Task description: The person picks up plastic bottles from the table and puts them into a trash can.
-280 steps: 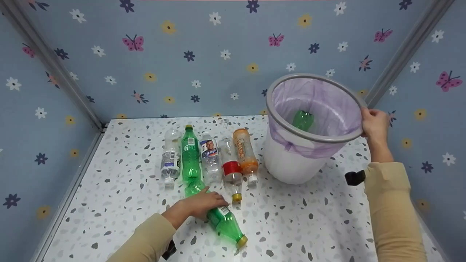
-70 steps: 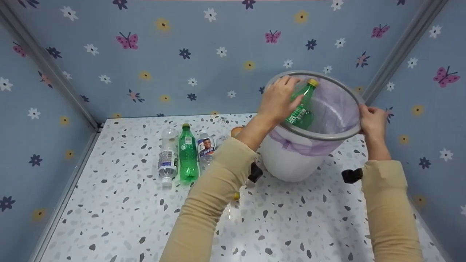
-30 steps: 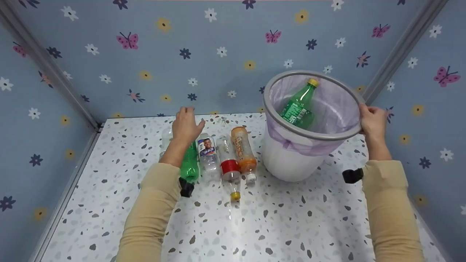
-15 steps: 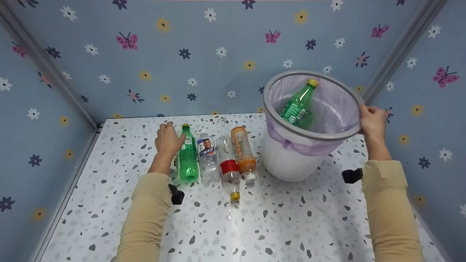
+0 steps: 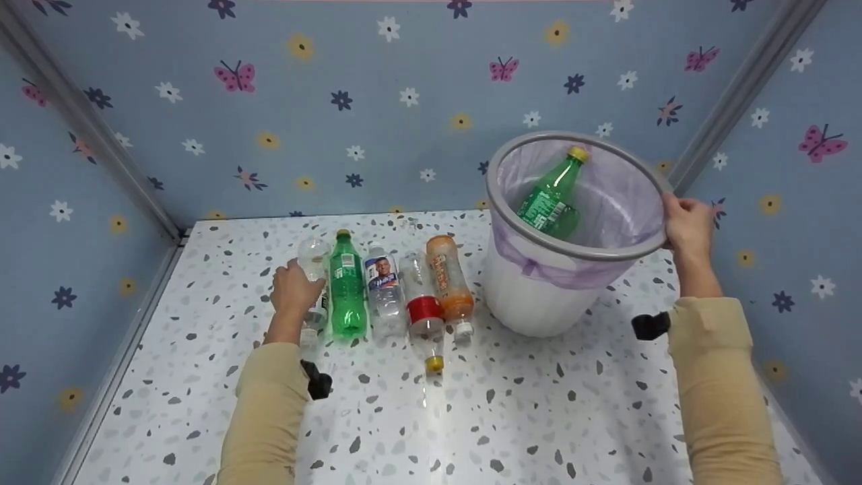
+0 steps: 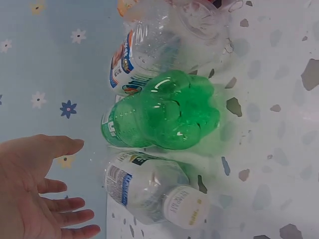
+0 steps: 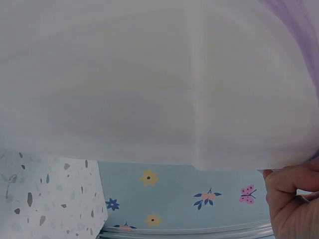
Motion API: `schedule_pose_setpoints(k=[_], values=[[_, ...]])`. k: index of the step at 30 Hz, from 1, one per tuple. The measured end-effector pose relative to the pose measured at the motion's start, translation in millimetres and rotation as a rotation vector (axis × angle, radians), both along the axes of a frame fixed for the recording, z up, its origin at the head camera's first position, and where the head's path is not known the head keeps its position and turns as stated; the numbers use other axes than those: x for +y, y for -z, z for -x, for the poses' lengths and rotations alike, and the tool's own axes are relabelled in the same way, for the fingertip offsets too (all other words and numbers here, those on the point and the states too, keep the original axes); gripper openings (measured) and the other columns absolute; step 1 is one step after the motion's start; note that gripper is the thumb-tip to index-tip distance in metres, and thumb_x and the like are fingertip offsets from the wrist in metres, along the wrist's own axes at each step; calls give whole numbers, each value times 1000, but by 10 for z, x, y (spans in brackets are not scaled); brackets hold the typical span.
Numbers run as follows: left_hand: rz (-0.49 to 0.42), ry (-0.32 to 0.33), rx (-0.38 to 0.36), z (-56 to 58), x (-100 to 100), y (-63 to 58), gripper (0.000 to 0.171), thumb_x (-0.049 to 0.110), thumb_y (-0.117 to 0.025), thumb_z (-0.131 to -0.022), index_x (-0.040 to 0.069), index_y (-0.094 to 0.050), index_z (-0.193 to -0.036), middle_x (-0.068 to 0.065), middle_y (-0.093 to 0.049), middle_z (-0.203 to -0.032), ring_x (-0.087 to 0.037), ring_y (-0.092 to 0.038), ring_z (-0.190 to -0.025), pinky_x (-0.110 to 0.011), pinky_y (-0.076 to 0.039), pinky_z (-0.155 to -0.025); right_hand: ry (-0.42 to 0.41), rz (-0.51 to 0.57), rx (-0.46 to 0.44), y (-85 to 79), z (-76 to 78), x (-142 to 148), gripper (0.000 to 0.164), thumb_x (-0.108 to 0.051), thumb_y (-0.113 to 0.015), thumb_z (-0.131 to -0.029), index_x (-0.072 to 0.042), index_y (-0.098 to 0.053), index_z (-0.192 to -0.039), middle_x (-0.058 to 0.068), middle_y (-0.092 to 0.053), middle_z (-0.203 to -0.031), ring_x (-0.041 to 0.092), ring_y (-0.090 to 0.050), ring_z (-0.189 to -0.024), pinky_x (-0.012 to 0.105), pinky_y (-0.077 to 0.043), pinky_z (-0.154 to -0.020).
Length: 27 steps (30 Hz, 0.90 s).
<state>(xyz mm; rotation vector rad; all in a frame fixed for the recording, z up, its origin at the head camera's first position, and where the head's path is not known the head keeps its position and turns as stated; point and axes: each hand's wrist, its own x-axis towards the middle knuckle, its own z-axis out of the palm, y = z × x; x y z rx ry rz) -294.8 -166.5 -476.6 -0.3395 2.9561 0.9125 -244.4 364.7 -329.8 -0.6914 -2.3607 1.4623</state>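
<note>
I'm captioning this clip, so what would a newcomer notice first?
Probably the white bin at the right, with its purple liner, gripped by the right hand, a yellow-capped green bottle leaning inside. Next, left of it, five bottles in a row on the speckled table, the left hand by the leftmost.

Mid-frame, five bottles (image 5: 349, 296) lie abreast on the table (image 5: 539, 411); right of them sits a bin (image 5: 539, 306) (another bottle (image 5: 549, 199) inside).
</note>
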Motion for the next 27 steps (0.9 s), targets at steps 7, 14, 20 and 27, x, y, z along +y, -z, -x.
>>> schedule_pose_setpoints(k=[7, 14, 20, 27], values=[[-67, -57, -34, -58, -112, 263, 72, 33, -58, -82, -12, -27, -129, -35, -34, -121, -46, -38, -109, -55, -36, -84, -2, -11, 6, -4, -9, -3, 46, -40, -40, -91, 0, -49, -112, -2, -48, -74, 0, -50, -51, 17, -46, -48], [-100, -50, -60, -171, -160, 338, 77, 34, -57, -83, -16, -22, -130, -38, -35, -119, -48, -40, -107, -54, -37, -83, -2, -12, 24, -6, -12, -4, 43, -38, -40, -91, 0, -50, -108, -3, -48, -71, 1, -50, -48, 17, -46, -46], [-129, -60, -77, -196, -194, 450, 75, 33, -56, -84, -15, -22, -130, -37, -37, -118, -46, -41, -108, -54, -36, -85, -5, 9, 51, -17, -2, 5, 33, -32, -42, -91, -2, -52, -98, -4, -48, -62, 1, -49, -41, 17, -43, -40], [-145, -49, -88, -217, -197, 493, 74, 32, -54, -85, -16, -21, -130, -37, -39, -118, -45, -42, -109, -53, -36, -86, -4, 23, 37, -20, 0, 8, 33, -33, -42, -91, -3, -51, -101, -3, -48, -66, 1, -49, -43, 17, -45, -42]])
